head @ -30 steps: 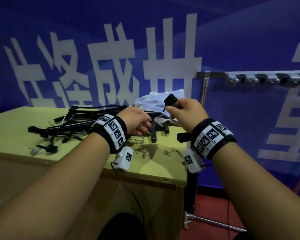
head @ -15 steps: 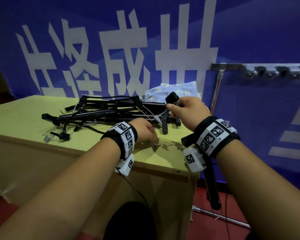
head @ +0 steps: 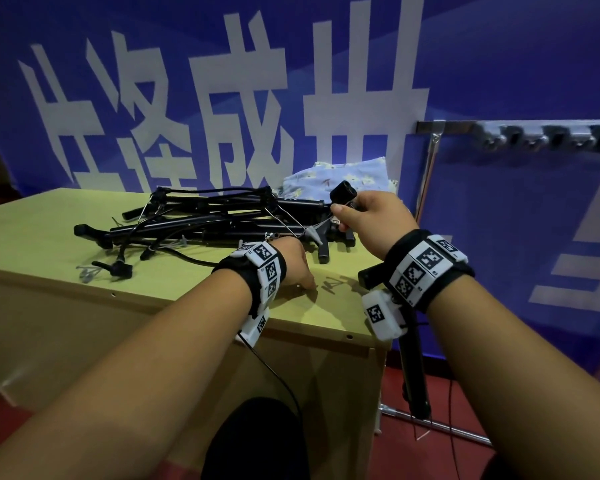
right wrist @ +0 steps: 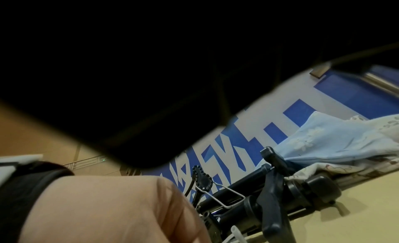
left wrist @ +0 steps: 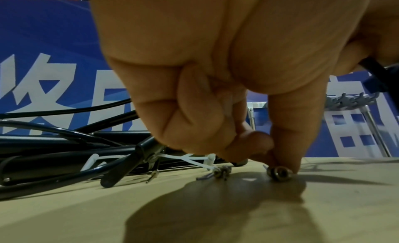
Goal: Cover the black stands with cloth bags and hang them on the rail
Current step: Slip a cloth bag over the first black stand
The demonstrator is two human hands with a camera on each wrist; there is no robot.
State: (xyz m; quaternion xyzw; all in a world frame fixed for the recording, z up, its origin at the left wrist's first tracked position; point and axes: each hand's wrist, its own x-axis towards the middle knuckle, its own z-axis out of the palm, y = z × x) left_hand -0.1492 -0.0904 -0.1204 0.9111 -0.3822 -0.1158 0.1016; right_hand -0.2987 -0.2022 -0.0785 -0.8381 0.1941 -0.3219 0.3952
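A heap of folded black stands [head: 201,223] lies on the yellow table [head: 49,237]. Behind it are pale blue flowered cloth bags [head: 347,178], seen too in the right wrist view [right wrist: 336,140]. My right hand [head: 347,213] grips one black stand [head: 414,368] near its top; the shaft hangs down past the table's right edge. My left hand [head: 307,284] is down on the table in front of the heap. Its thumb and forefinger pinch a small metal ring [left wrist: 278,172] that lies on the tabletop. The held stand blacks out most of the right wrist view.
A metal rail with a row of hooks [head: 541,136] runs along the blue banner at the upper right, on a thin upright post [head: 430,174]. More small metal bits [left wrist: 220,172] and white cable ties [left wrist: 194,158] lie by the heap. The floor right of the table is red.
My left hand has come away from the heap and dropped to the tabletop, fingers closing on the small ring. The right hand still holds its stand. My view has shifted left.
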